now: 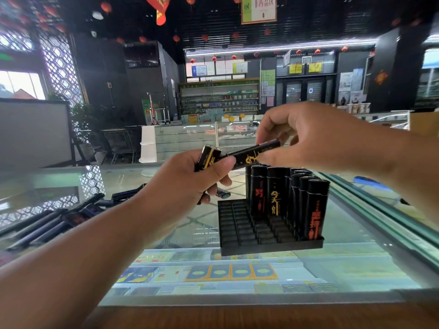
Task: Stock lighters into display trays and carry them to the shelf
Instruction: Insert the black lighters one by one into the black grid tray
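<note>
Above the glass counter (356,233), both of the person's hands meet just over the far left corner of a black display tray (240,224). The left hand (190,179) has its fingers curled round a bundle of lighters (210,156), whose black and yellow ends stick out above the thumb, and the thumb presses down across the top of them. The right hand (316,136) reaches in from the right with its fingers bent, pinching the upper end of a single lighter (256,151) between thumb and fingertips. That lighter lies tilted, with its lower end under the left thumb and its upper end in the right hand's pinch. The tray sits flat on the glass near the counter's middle. Its left and front slots are bare, while standing lighters (275,193) fill its back and right side, upright, black with red or yellow characters. Loose lighters (47,224) lie scattered on the glass to the left, well apart from the tray, and one more lies just behind the left hand. Flat packets (230,271) show beneath the glass, and a wooden ledge (237,317) runs along the near edge.
</note>
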`<move>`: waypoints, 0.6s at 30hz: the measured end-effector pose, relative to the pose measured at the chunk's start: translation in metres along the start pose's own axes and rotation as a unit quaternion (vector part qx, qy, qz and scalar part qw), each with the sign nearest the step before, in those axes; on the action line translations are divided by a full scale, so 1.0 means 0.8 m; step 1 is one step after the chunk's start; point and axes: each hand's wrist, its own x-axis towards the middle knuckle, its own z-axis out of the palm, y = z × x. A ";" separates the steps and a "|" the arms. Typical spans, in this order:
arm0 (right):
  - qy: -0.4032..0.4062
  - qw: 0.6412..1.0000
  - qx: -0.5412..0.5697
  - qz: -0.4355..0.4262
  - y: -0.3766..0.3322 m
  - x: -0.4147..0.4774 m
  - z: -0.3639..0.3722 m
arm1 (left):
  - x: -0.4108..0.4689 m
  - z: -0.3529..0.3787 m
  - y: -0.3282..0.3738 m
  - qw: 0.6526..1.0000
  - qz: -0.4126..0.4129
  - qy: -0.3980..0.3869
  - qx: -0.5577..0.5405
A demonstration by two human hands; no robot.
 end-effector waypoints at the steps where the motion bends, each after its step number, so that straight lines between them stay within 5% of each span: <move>1: -0.003 1.000 -0.021 -0.007 -0.002 -0.001 0.003 | 0.000 0.000 0.000 1.000 0.006 0.002 -0.005; 18: -0.006 1.000 -0.012 -0.024 -0.003 -0.002 0.005 | -0.001 0.007 0.002 1.000 0.013 0.006 0.004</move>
